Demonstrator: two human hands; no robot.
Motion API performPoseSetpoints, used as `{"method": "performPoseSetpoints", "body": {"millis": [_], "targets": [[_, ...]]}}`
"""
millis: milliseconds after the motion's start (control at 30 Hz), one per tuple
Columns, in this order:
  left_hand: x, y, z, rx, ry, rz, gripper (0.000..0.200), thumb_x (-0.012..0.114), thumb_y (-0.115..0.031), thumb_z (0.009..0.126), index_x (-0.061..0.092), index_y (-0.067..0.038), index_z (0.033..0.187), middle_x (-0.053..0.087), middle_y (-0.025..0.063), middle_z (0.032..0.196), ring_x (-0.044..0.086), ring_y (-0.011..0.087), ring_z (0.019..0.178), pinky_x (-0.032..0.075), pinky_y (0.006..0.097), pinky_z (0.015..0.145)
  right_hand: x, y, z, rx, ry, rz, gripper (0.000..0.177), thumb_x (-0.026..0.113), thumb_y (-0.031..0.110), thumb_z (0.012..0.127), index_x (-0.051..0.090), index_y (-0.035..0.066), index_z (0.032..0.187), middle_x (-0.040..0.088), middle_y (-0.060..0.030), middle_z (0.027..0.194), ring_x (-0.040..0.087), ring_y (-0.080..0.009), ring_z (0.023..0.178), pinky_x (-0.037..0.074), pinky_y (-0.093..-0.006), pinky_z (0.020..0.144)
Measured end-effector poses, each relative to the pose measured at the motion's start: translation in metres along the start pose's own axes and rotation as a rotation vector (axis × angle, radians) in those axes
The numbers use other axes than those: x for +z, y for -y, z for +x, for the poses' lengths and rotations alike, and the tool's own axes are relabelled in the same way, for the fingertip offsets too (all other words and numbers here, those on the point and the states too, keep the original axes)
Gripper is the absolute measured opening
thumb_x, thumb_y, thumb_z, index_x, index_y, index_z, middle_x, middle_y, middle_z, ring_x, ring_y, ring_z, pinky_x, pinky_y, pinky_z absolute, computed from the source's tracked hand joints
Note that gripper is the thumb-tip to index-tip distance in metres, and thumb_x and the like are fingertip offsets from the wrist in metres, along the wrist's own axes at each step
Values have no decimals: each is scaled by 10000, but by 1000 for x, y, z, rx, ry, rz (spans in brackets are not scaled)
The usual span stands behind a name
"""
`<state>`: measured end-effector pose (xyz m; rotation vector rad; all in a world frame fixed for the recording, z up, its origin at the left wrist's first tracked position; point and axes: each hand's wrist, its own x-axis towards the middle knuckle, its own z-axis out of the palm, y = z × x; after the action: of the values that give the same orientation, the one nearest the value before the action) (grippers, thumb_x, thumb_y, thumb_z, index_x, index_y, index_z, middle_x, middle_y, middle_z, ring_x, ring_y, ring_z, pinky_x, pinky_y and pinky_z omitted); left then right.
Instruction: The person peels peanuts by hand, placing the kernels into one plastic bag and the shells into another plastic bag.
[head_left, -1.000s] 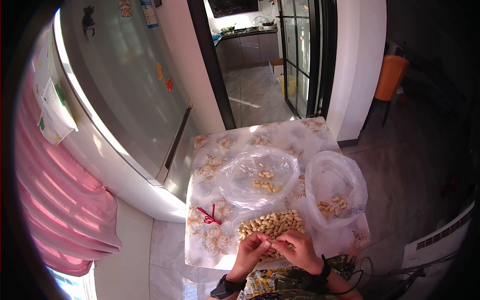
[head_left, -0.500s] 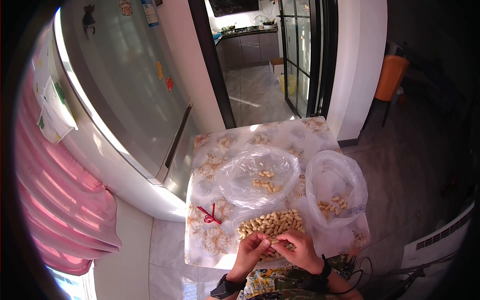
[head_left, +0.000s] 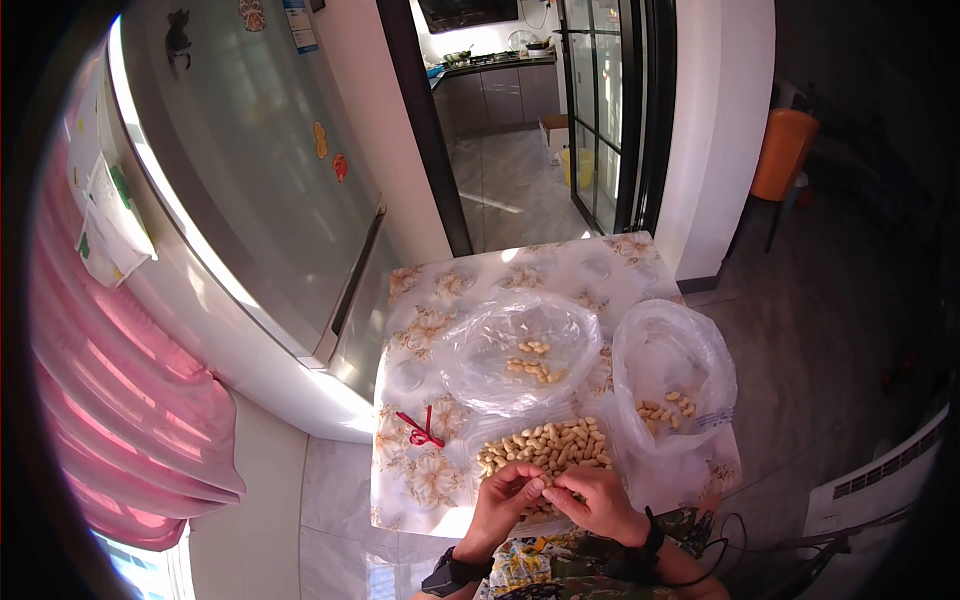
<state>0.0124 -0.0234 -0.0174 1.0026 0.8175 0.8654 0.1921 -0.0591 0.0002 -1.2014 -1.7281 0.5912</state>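
My left hand [head_left: 507, 503] and my right hand [head_left: 600, 503] meet above the near part of a heap of peanuts in their shells [head_left: 545, 445]. The fingertips of both are pinched together around one peanut [head_left: 546, 482], which they mostly cover. That heap lies in a clear, shallow container at the table's near side. Just beyond it a clear plastic bag [head_left: 465, 375] stands with its mouth wide, several peanuts [head_left: 533, 368] at its bottom. To the right, a second plastic bag [head_left: 640, 345] also gapes, with a small group of peanuts [head_left: 668, 410] inside.
The table has a flowered cloth [head_left: 430, 480], with a red tie [head_left: 420, 430] on its left part. A refrigerator [head_left: 260, 190] rises at the left, near a pink curtain [head_left: 120, 380]. Past the table a doorway leads to a kitchen. An orange chair [head_left: 785, 155] stands at the right.
My fingertips have shifted slightly around the peanut and now hide more of it. The bags and the heap look the same.
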Motion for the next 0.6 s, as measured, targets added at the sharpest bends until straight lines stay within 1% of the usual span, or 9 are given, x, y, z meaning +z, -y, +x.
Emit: {"method": "performPoseSetpoints", "body": {"millis": [100,167,200,300,367,500,567,600], "targets": [[0,0,1,7,23,-16,147,636,-128,962,635,-24,1066,668,19,943,628,88,846,523,236,749,1,-1,0,-3,-6,28,148,742,143,842,656,27,810,595,-95,696,588,-271,612,438,-368,548],[2,0,1,67,48,-57,149,630,-134,966,632,-19,1061,660,18,931,626,88,845,523,238,749,2,-2,1,-16,-20,33,130,745,131,838,661,31,835,610,-92,704,602,-265,623,453,-360,556],[4,-2,1,67,48,-58,149,630,-134,966,632,-19,1061,660,18,931,626,88,845,523,238,749,2,-1,1,-16,-19,34,130,745,131,838,661,31,835,610,-92,704,602,-265,623,453,-360,556],[6,-2,0,99,13,-56,140,627,-112,966,623,-14,1066,669,28,948,629,94,867,524,241,772,3,-1,1,21,-44,44,128,741,113,843,660,20,880,637,-97,750,631,-252,652,486,-342,582],[3,3,1,47,-30,20,165,638,-61,952,612,-25,1111,669,23,984,627,84,903,510,224,790,4,-2,1,24,-86,63,161,739,153,857,660,25,915,656,-97,784,661,-260,666,509,-344,567],[4,4,2,87,-35,56,177,634,-27,944,607,-17,1118,665,26,1005,625,88,924,506,223,811,3,1,2,39,-88,51,161,737,139,857,658,18,929,658,-97,797,664,-257,670,515,-344,572],[6,2,2,101,-25,80,197,634,-12,938,601,-11,1132,663,29,1021,622,88,933,501,221,819,2,1,1,64,-80,78,166,745,97,843,654,-6,936,663,-109,833,656,-213,687,516,-306,617],[6,3,3,103,-25,80,197,634,-12,938,601,-11,1132,663,29,1021,622,88,933,501,221,819,1,2,2,63,-80,77,166,745,97,843,654,-6,936,663,-109,833,656,-213,687,516,-306,617]]}}
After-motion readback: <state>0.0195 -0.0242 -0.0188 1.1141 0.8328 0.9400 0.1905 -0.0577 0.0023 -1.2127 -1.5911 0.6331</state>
